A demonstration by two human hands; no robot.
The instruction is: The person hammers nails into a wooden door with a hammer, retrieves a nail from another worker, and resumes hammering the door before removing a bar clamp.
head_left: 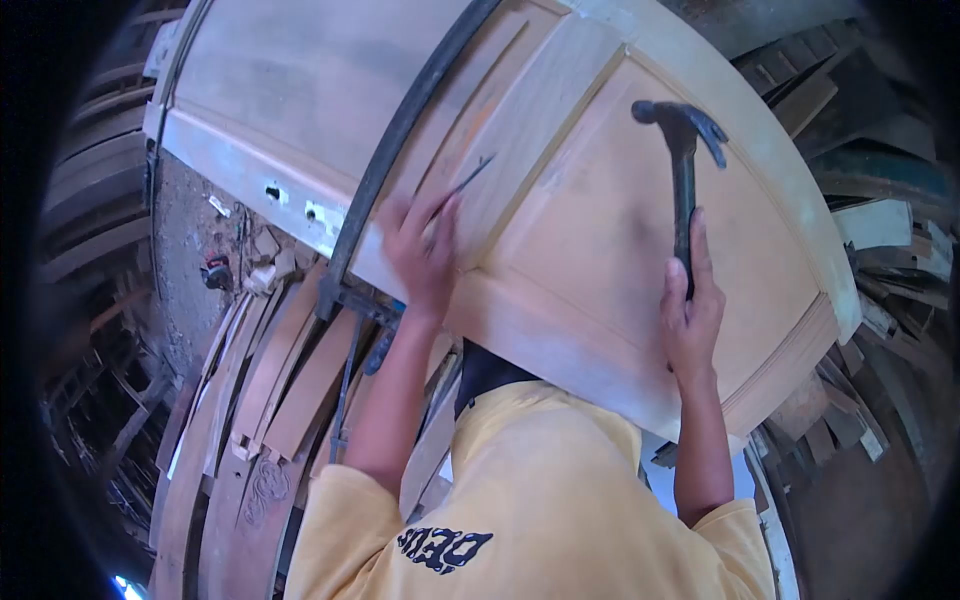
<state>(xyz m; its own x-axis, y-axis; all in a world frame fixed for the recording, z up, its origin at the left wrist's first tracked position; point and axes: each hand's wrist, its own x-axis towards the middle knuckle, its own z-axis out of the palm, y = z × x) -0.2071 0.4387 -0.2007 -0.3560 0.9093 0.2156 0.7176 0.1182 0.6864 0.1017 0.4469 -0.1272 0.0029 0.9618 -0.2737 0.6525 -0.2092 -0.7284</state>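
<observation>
My right hand [697,325] is wrapped round the handle of a claw hammer [684,190], its head up and clear of the hand. My left hand [422,255], slightly blurred, pinches a thin dark metal piece [473,176]; its exact kind is hard to make out. Under both hands lies a panelled wooden door [590,180] with raised mouldings. A long dark bar clamp [395,140] crosses the door just left of my left hand. Its screw end [375,320] sits at the door's near edge, partly hidden by my left forearm.
Stacked boards [270,400] stand to the lower left, one with a carved pattern. More timber offcuts [880,225] are piled at the right. Holes [290,205] show in the door's left edge. Debris and a small dark red-and-black object [215,272] lie on the floor.
</observation>
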